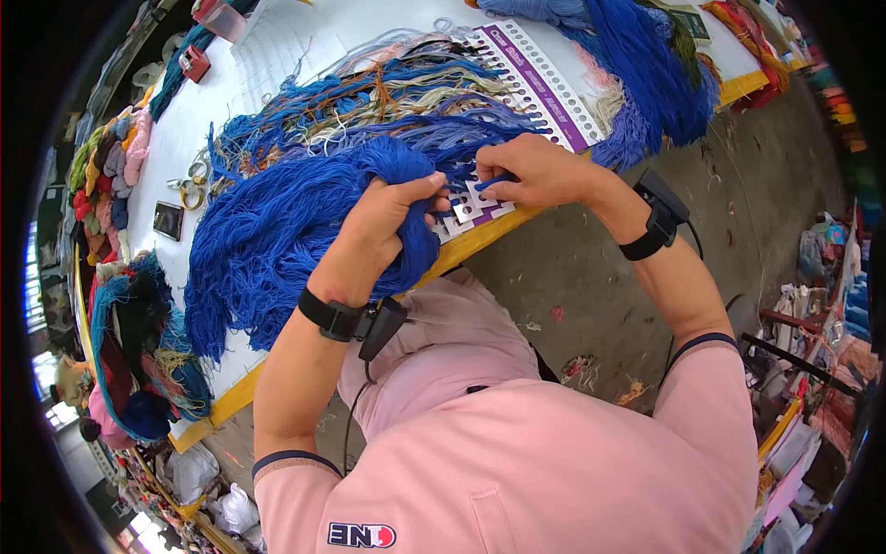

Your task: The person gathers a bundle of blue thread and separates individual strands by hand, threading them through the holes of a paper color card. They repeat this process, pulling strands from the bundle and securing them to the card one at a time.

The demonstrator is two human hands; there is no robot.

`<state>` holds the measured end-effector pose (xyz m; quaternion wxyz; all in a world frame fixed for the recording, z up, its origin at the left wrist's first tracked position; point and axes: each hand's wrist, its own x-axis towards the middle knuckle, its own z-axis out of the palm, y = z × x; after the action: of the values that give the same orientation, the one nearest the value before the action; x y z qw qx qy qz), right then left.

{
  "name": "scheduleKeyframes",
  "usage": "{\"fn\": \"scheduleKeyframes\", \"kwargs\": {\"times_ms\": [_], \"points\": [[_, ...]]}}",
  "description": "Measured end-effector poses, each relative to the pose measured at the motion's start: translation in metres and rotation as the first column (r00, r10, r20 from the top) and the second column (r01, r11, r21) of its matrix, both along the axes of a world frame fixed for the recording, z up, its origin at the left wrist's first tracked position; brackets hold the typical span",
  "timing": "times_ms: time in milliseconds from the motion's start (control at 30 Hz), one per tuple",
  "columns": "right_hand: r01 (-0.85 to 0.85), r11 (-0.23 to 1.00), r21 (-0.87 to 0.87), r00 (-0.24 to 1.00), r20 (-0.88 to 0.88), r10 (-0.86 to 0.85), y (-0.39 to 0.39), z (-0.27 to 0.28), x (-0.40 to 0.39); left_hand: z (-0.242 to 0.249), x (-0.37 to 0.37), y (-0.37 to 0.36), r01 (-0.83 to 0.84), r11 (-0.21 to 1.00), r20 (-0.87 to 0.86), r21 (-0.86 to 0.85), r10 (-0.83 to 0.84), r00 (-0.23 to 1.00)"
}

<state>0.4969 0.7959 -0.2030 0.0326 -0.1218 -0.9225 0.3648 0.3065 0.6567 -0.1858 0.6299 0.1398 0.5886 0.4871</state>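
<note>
My left hand [392,217] is closed round the neck of a large bundle of blue yarn [268,222], whose loose strands spread left over the white table. Just to its right, my right hand [521,174] pinches a few blue strands near the table's front edge. Between and below the two hands lies a purple and white card [466,214], partly covered by yarn. Behind them, a longer punched card [535,83] has rows of holes, with many coloured threads [369,102] running left from it.
Another blue yarn bundle [646,65] hangs over the table's yellow edge [484,235] at the right. Scissors [192,192], a small dark square object [168,221] and a red object [194,63] lie at the left. Mixed skeins [148,351] hang at the lower left.
</note>
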Motion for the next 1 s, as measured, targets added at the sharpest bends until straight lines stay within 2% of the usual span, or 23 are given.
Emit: {"fn": "scheduleKeyframes", "kwargs": {"times_ms": [67, 133, 233, 267, 333, 367, 400, 433, 467, 500, 533, 633, 667, 733, 767, 833, 900, 1000], "points": [[-0.038, 0.999, 0.03, 0.999, 0.01, 0.038, 0.001, 0.0, -0.001, 0.004, -0.005, -0.001, -0.053, 0.997, 0.117, -0.051, 0.059, 0.991], [-0.081, 0.996, 0.022, 0.997, 0.02, 0.081, 0.003, 0.002, 0.0, 0.003, -0.012, -0.003, -0.027, 1.0, 0.222, -0.013, 0.03, 0.975], [-0.066, 0.94, -0.335, 0.992, 0.084, 0.099, 0.009, 0.007, 0.002, -0.002, -0.015, -0.004, -0.009, 0.999, 0.447, 0.046, -0.013, 0.894], [-0.075, 0.905, -0.419, 0.994, 0.044, 0.103, 0.011, 0.004, 0.003, -0.003, -0.015, -0.004, -0.008, 0.998, 0.528, 0.066, -0.028, 0.849], [-0.097, 0.812, -0.576, 0.995, -0.034, 0.095, 0.011, -0.001, 0.004, -0.003, -0.006, -0.003, 0.1, 0.984, 0.24, 0.149, -0.134, 0.961], [-0.029, 0.789, -0.614, 0.999, -0.002, 0.035, 0.01, -0.002, 0.004, -0.004, 0.0, -0.003, 0.162, 0.971, 0.085, 0.178, -0.179, 0.98], [0.039, 0.76, -0.649, 0.999, 0.033, -0.022, 0.008, 0.0, 0.003, -0.006, 0.005, -0.004, 0.205, 0.958, -0.022, 0.203, -0.205, 0.979], [0.104, 0.725, -0.681, 0.995, 0.071, -0.076, 0.006, 0.002, 0.001, -0.008, 0.006, -0.003, 0.24, 0.947, -0.042, 0.215, -0.236, 0.971], [0.166, 0.721, -0.673, 0.986, 0.105, -0.129, 0.002, 0.006, -0.001, -0.011, 0.005, 0.0, 0.274, 0.935, -0.064, 0.227, -0.266, 0.962], [0.159, 0.782, -0.603, 0.987, 0.115, -0.113, 0.002, 0.005, -0.004, -0.012, 0.003, 0.002, 0.308, 0.921, -0.087, 0.238, -0.295, 0.951], [0.148, 0.836, -0.528, 0.987, 0.126, -0.096, 0.003, 0.004, -0.006, -0.01, 0.002, 0.002, 0.279, 0.939, -0.085, 0.202, -0.267, 0.96], [0.108, 0.952, -0.285, 0.983, 0.173, -0.06, 0.002, 0.01, -0.01, -0.008, -0.015, -0.001, 0.22, 0.948, -0.114, 0.23, -0.199, 0.973], [0.089, 0.976, -0.199, 0.98, 0.191, -0.051, 0.002, 0.013, -0.01, 0.0, -0.028, -0.006, 0.106, 0.98, -0.103, 0.17, -0.089, 0.991], [0.036, 0.992, -0.121, 0.986, 0.167, -0.016, 0.004, 0.01, -0.01, 0.015, -0.072, -0.022, 0.014, 0.993, 0.061, 0.116, -0.021, 0.998], [0.009, 0.997, -0.082, 0.988, 0.152, 0.004, 0.004, 0.01, -0.012, 0.021, -0.092, -0.035, -0.042, 0.996, 0.075, 0.075, 0.037, 0.997], [0.02, 0.992, -0.128, 0.985, 0.174, 0.003, 0.001, 0.014, -0.015, 0.029, -0.122, -0.059, -0.148, 0.988, 0.143, 0.039, 0.141, 0.98], [0.034, 0.983, -0.182, 0.982, 0.187, 0.0, 0.001, 0.015, -0.016, 0.036, -0.123, -0.074, -0.148, 0.989, 0.118, -0.001, 0.147, 0.982], [0.042, 0.971, -0.235, 0.981, 0.194, 0.004, 0.0, 0.014, -0.015, 0.03, -0.132, -0.075, -0.169, 0.985, 0.322, 0.029, 0.151, 0.935]]}}
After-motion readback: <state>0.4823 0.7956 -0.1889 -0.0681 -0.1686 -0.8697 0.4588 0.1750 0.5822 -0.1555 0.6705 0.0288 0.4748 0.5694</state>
